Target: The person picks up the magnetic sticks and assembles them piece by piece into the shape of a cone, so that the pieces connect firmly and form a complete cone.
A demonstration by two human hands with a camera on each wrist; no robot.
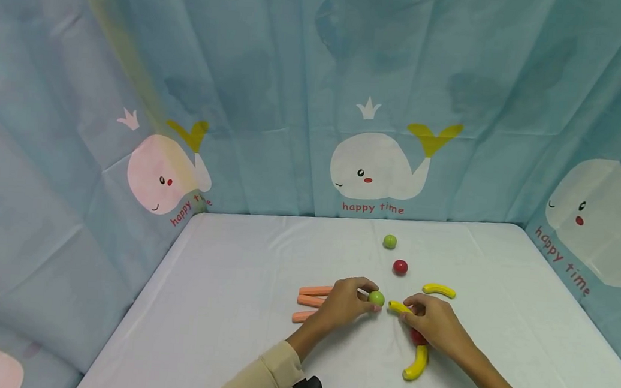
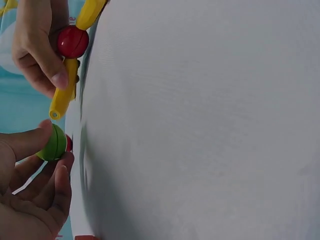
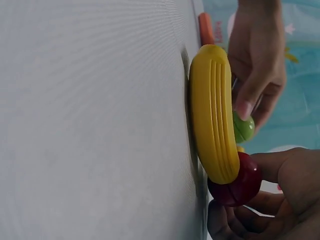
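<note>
My left hand (image 1: 347, 303) pinches a green ball (image 1: 376, 298) between thumb and fingers. Just right of it, my right hand (image 1: 433, 323) pinches a yellow toy banana (image 1: 400, 307), whose tip points at the green ball with a small gap between. A round grey spot shows in that tip in the left wrist view. This banana meets a red ball (image 2: 73, 42), and a second yellow banana (image 3: 214, 115) touches the ball's other side, forming a chain. In the head view the right hand partly covers the red ball.
Orange sticks (image 1: 314, 291) lie left, partly behind the left hand. Farther back on the white table (image 1: 229, 272) are a red ball (image 1: 400, 267), another green ball (image 1: 390, 241) and a loose yellow banana (image 1: 439, 291). A blue whale-print curtain (image 1: 270, 155) hangs behind.
</note>
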